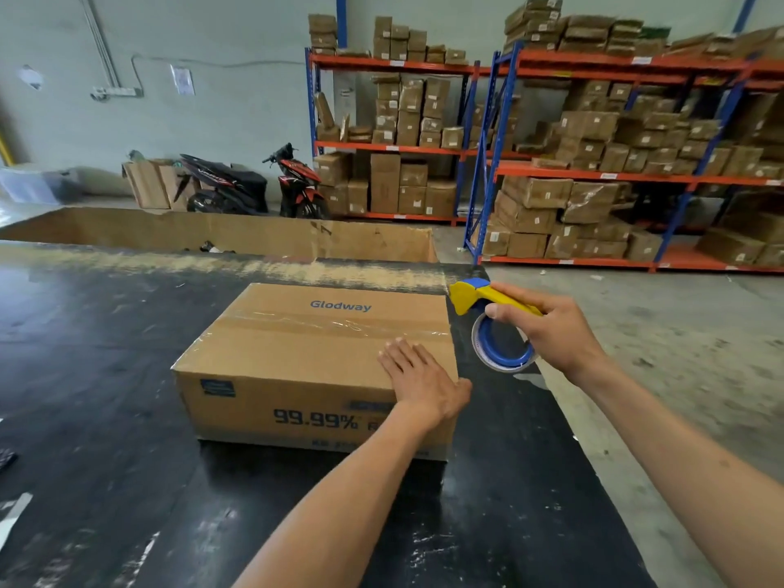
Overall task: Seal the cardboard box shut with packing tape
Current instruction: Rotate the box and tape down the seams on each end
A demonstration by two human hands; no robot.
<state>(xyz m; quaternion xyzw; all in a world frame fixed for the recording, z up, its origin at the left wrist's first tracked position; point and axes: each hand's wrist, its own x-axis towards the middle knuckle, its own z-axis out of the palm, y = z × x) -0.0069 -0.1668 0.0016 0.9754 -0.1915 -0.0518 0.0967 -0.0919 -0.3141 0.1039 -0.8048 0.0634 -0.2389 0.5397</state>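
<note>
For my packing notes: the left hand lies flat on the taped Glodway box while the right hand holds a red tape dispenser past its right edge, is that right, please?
Nearly. The tape dispenser is yellow and blue, not red, as the head view shows. The rest holds: the left hand lies flat on the Glodway box, and the right hand holds the dispenser past its right edge.

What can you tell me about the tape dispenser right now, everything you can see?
The tape dispenser has a yellow plastic body with a blue cap at its head, and carries a roll of clear tape on a blue core. The right hand grips its handle, holding it in the air just off the right end of the cardboard box, head pointing toward the box. Whether tape still joins them is unclear.
</note>
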